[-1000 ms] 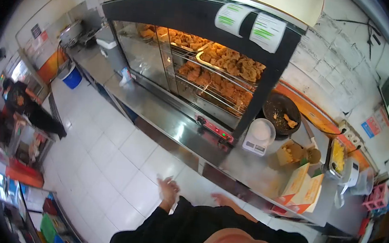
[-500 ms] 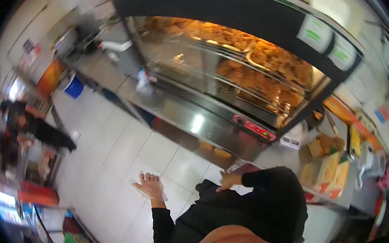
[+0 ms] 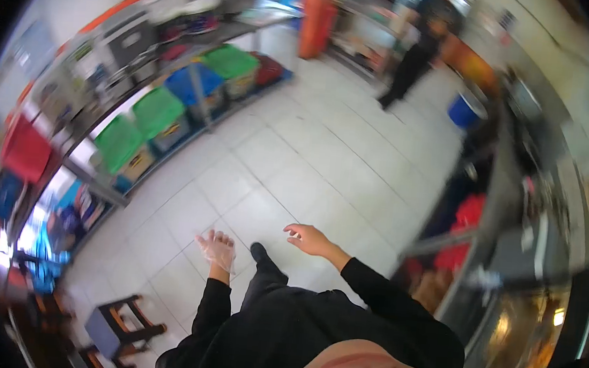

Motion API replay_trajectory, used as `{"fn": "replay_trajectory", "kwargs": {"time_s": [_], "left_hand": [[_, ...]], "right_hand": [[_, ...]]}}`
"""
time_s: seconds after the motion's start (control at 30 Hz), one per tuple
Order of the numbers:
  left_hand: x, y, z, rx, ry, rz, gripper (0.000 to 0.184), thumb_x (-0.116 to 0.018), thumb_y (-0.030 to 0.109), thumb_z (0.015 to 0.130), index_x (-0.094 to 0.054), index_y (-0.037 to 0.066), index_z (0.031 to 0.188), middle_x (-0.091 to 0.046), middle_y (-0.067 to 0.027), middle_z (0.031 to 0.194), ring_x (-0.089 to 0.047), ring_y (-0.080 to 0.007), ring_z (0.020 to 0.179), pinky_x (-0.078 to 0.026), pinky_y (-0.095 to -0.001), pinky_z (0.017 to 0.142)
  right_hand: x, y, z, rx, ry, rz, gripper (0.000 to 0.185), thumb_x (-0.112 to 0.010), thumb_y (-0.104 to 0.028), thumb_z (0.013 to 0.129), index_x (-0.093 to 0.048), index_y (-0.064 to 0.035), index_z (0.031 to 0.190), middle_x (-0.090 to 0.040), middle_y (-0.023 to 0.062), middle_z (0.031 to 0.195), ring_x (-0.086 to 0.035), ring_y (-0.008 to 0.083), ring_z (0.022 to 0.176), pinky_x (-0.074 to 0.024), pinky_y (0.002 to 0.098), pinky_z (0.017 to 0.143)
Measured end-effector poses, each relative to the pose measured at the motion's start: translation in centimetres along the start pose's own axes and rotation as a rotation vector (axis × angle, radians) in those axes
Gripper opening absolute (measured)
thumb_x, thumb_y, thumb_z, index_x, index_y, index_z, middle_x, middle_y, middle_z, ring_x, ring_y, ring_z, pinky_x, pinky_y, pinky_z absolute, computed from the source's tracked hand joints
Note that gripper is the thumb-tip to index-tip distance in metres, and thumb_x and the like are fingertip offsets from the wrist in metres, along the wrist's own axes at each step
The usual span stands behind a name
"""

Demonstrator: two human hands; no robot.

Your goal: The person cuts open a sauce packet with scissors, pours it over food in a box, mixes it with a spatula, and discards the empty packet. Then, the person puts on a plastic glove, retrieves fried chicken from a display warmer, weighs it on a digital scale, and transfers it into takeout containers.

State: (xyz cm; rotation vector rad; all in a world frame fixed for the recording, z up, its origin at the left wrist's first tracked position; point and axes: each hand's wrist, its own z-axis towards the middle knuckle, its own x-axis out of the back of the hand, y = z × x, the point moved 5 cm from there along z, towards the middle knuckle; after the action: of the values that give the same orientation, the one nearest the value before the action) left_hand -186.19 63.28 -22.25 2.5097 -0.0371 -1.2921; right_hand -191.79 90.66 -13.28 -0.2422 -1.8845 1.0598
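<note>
My left hand (image 3: pixel 217 251) wears a clear plastic glove and is held over the white tiled floor (image 3: pixel 276 154), fingers apart and nothing in it. To its right, my right hand (image 3: pixel 308 240) is bare, with its fingers loosely curled and apart, and holds nothing. Neither hand touches anything. One dark shoe (image 3: pixel 258 252) shows between and just below the hands.
Metal shelving (image 3: pixel 95 184) with green-lidded bins (image 3: pixel 157 112) runs along the left. A stool (image 3: pixel 121 326) stands at lower left. A person in dark clothes (image 3: pixel 418 48) and a blue bucket (image 3: pixel 467 110) are ahead. The counter and glass food cabinet (image 3: pixel 523 330) line the right.
The view has swung left, away from the fried chicken cabinet, which now sits at lower right. The shelving and stool have come into view. Both hands are raised over the floor, still holding nothing.
</note>
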Motion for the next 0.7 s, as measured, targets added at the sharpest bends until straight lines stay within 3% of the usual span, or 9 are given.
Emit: {"fn": "replay_trajectory", "kwargs": {"time_s": [0.03,0.13,0.2,0.23,0.33,0.4,0.53,0.6,0.7], "left_hand": [[1.2,2.8,1.0,-0.090,0.168,-0.063,0.057,-0.045,0.072,0.082,-0.052,0.017,0.096,-0.043,0.0001,0.067,-0.040,-0.0178,0.060,-0.035,-0.0321,0.056],[4.6,9.9,4.8,-0.298,0.205,-0.183,0.056,-0.044,0.072,0.082,-0.052,0.018,0.096,-0.043,0.0003,0.067,-0.039,-0.0179,0.058,-0.034,-0.0312,0.053],[5.7,10.5,3.9,-0.415,0.570,-0.375,0.056,-0.042,0.072,0.083,-0.051,0.019,0.098,-0.042,0.0009,0.066,-0.038,-0.0172,0.055,-0.033,-0.0303,0.050],[6.0,11.5,5.2,-0.449,0.582,-0.397,0.056,-0.042,0.072,0.083,-0.051,0.019,0.098,-0.042,0.0009,0.066,-0.038,-0.0172,0.055,-0.033,-0.0303,0.050],[3.4,14.0,9.9,-0.523,0.460,-0.359,0.056,-0.039,0.072,0.085,-0.049,0.019,0.103,-0.040,0.0012,0.065,-0.036,-0.0157,0.054,-0.032,-0.0297,0.049],[-0.9,14.9,14.8,-0.430,0.446,-0.266,0.057,-0.034,0.072,0.087,-0.049,0.017,0.097,-0.042,0.0003,0.066,-0.038,-0.0172,0.056,-0.034,-0.0322,0.052],[-13.1,15.1,26.5,-0.445,0.199,-0.053,0.054,-0.042,0.069,0.086,-0.047,0.016,0.096,-0.041,0.0010,0.066,-0.039,-0.0168,0.057,-0.034,-0.0323,0.052],[-21.2,14.9,30.9,-0.400,0.155,-0.053,0.053,-0.044,0.068,0.086,-0.047,0.016,0.095,-0.043,0.0009,0.067,-0.039,-0.0159,0.057,-0.035,-0.0315,0.053],[-28.6,15.5,37.7,-0.408,0.049,-0.075,0.054,-0.044,0.068,0.086,-0.049,0.015,0.095,-0.045,0.0007,0.067,-0.039,-0.0153,0.057,-0.035,-0.0307,0.054]], "right_hand": [[-0.9,-1.1,4.3,0.058,-0.057,-0.027,0.035,-0.061,-0.024,0.086,-0.057,-0.0115,0.118,-0.065,0.0136,0.102,-0.063,0.0270,0.092,-0.0499,0.0367,0.078],[-4.5,-4.0,14.5,0.200,-0.244,0.003,0.030,-0.060,-0.020,0.087,-0.059,-0.0115,0.116,-0.067,0.0068,0.099,-0.065,0.0241,0.083,-0.0506,0.0353,0.074],[-3.4,-4.8,16.9,0.261,-0.323,-0.042,0.030,-0.061,-0.020,0.087,-0.059,-0.0113,0.116,-0.068,0.0083,0.096,-0.065,0.0241,0.083,-0.0506,0.0349,0.075],[-3.3,-5.0,18.9,0.243,-0.343,0.027,0.030,-0.061,-0.020,0.087,-0.060,-0.0113,0.116,-0.068,0.0089,0.094,-0.065,0.0234,0.083,-0.0505,0.0344,0.075],[-2.0,-3.7,23.9,0.222,-0.344,0.148,0.026,-0.061,-0.016,0.088,-0.062,-0.0110,0.113,-0.068,0.0097,0.090,-0.065,0.0186,0.077,-0.0509,0.0315,0.071],[0.0,-1.1,27.0,0.154,-0.133,0.191,0.023,-0.063,-0.013,0.085,-0.065,-0.0106,0.107,-0.068,0.0072,0.083,-0.063,0.0160,0.067,-0.0504,0.0289,0.063],[5.3,5.7,36.0,0.016,0.041,0.425,0.020,-0.060,-0.003,0.086,-0.066,-0.0048,0.105,-0.065,0.0045,0.080,-0.062,0.0097,0.067,-0.0509,0.0231,0.060],[8.9,9.0,42.7,0.064,0.128,0.384,0.019,-0.058,-0.001,0.085,-0.065,-0.0041,0.103,-0.065,0.0048,0.079,-0.062,0.0105,0.066,-0.0512,0.0238,0.059],[16.3,7.9,51.9,0.041,0.251,0.356,0.018,-0.055,0.001,0.086,-0.064,-0.0018,0.100,-0.065,0.0049,0.079,-0.061,0.0101,0.065,-0.0509,0.0241,0.058]]}}
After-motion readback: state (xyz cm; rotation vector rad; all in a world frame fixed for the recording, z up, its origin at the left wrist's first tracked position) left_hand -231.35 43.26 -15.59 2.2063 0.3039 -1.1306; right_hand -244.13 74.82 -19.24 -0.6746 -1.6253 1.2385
